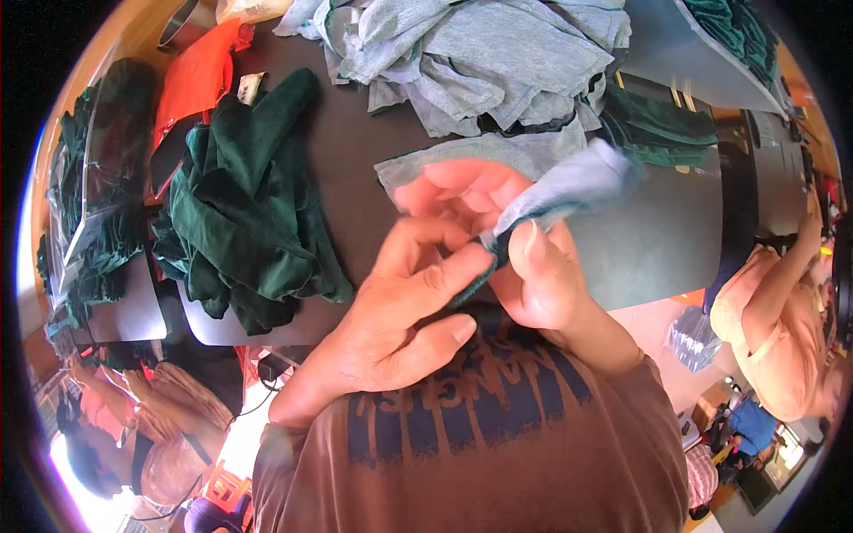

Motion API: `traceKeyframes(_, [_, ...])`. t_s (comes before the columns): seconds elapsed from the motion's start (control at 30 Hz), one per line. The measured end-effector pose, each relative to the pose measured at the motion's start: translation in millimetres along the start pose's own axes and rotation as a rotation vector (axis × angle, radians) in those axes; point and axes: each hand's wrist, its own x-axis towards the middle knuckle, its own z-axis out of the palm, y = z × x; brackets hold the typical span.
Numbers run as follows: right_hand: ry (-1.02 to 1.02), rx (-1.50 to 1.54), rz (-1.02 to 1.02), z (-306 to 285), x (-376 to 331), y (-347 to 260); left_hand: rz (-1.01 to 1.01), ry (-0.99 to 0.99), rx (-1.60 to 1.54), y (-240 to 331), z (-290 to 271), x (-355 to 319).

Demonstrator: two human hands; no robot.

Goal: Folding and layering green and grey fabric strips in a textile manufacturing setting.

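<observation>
Above my lap, my left hand [400, 306] and my right hand [546, 271] meet around a small fabric piece [569, 186], pale grey on one face with a dark green edge. Left fingers pinch its dark edge, the thumb sticking out below. My right thumb lies over the same edge, and the right palm and curled fingers are partly behind the cloth. The loose grey end is blurred by motion. Just beyond my hands a flat grey cut piece [391, 171] lies on the dark table [346, 133].
A heap of grey-backed cut pieces [498, 67] fills the far middle. Dark green velvet [249, 204] is piled at left, beside a red bag [191, 80]. More green pieces [657, 129] lie at right. People sit at both sides, one in a peach shirt [773, 329].
</observation>
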Motion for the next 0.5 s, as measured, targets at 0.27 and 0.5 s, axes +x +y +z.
traceKeyframes(0.27, [0.065,-0.21,0.0,-2,-1,6,-0.169,-0.073,-0.461,-10,24,-12])
traceKeyframes(0.5, [0.001,-0.246,0.035,2,-1,12,-0.012,0.003,0.162,-10,22,-6])
